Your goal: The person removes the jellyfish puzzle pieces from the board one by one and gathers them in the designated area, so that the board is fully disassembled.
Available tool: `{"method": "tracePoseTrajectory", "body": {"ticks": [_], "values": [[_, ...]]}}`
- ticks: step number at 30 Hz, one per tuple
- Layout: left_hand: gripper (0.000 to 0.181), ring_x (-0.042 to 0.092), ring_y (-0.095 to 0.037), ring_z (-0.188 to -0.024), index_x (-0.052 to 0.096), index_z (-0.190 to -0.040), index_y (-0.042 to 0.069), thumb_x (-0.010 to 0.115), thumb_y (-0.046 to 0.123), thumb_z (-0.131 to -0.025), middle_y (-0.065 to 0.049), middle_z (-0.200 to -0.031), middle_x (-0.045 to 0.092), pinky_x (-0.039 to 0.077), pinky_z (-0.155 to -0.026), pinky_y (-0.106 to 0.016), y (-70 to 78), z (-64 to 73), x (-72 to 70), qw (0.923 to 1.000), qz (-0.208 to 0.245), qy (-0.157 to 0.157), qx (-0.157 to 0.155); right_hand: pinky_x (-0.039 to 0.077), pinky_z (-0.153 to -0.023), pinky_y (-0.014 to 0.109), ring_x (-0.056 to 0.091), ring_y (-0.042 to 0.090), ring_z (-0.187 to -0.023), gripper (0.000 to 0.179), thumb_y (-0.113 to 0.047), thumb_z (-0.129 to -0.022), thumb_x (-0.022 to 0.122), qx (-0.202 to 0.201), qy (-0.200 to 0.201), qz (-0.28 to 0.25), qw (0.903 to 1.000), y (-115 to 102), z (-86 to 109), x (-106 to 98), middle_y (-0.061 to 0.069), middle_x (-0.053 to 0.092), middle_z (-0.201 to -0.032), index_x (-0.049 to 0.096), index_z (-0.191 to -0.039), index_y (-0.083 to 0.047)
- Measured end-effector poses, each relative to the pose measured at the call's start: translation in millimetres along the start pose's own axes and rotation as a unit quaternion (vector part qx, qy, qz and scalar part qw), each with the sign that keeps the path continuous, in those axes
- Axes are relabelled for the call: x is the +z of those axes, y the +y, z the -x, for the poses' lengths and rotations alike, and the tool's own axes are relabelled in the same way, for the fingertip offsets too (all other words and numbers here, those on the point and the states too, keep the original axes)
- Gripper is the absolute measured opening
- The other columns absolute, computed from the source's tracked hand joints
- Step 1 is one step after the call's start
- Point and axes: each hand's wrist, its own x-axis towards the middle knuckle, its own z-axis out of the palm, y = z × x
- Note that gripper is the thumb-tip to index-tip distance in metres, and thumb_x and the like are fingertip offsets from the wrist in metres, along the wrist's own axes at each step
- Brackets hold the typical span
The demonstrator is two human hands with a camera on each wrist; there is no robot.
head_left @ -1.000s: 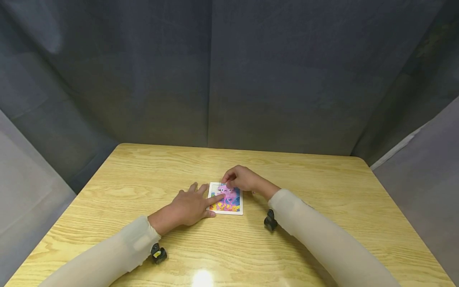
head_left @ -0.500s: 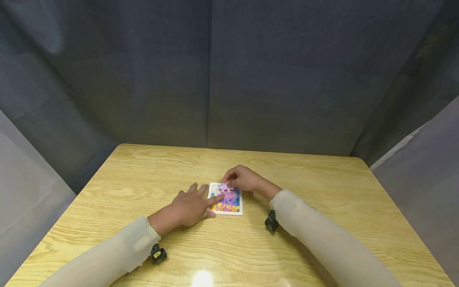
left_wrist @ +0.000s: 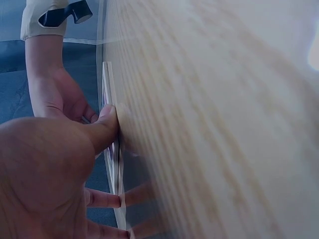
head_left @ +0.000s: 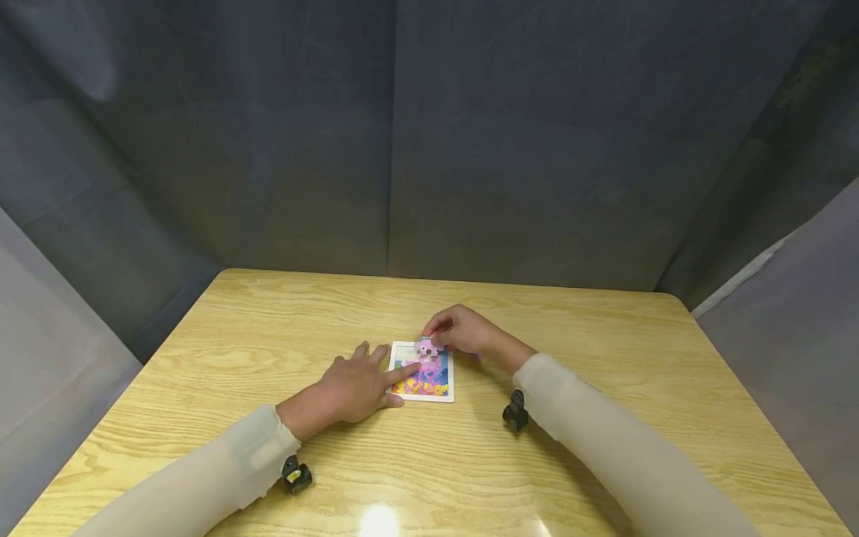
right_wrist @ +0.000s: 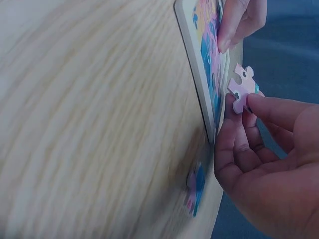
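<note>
A small jigsaw puzzle in a white tray (head_left: 429, 398) lies on the table, showing a pink figure over blue and yellow. My left hand (head_left: 356, 386) is spread beside its left edge, index finger reaching onto the picture. In the left wrist view the thumb (left_wrist: 108, 119) lies along the tray's edge. Between thumb and fingers, my right hand (head_left: 466, 333) pinches a pink puzzle piece (right_wrist: 242, 90) with printed eyes, tilted above the tray's far part. The tray's upper left shows a pale unfilled area.
A loose pink and blue puzzle piece (right_wrist: 196, 188) lies on the wooden table (head_left: 268, 321) just right of the tray, mostly hidden by the right hand in the head view. A dark curtain (head_left: 523, 149) hangs behind the table's far edge.
My right hand has shifted slightly right and away, raising and tilting the pink piece off the picture. The left hand has stayed in place.
</note>
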Motion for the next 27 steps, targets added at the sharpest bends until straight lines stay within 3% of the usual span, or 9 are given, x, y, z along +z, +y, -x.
{"method": "tracePoseTrajectory", "body": {"ticks": [6,13,27], "values": [[0.063,0.031,-0.05,-0.148,0.022,-0.161,0.052,0.042,0.064,-0.103,-0.014,-0.168,0.026,0.043,-0.102,-0.07,-0.1,-0.3,-0.2,1.0,-0.005,-0.001,-0.001,0.058,-0.083,0.038,0.066,0.021,-0.091,0.014,-0.006,-0.099,0.067,0.005,-0.003,-0.012,0.9999,1,8.1,-9,0.008,0.072,-0.103,0.076,-0.109,-0.005],[0.062,0.03,-0.051,-0.149,0.022,-0.161,0.052,0.042,0.063,-0.103,-0.015,-0.169,0.025,0.042,-0.103,-0.071,0.5,-0.4,-0.1,1.0,0.001,0.001,0.002,0.055,-0.067,0.035,0.064,0.022,-0.083,0.015,-0.009,-0.101,0.066,0.018,-0.004,0.001,0.9998,12,14.1,-20,0.008,0.071,-0.1,0.076,-0.112,-0.007],[0.063,0.03,-0.051,-0.148,0.022,-0.161,0.052,0.044,0.063,-0.103,-0.014,-0.169,0.025,0.042,-0.103,-0.072,-2.6,-1.2,3.5,0.9999,0.007,0.007,0.004,0.059,-0.076,0.038,0.063,0.02,-0.08,0.016,-0.002,-0.1,0.062,0.017,0.002,-0.037,0.9992,40,29.2,-41,0.012,0.068,-0.092,0.073,-0.112,0.002]]}}
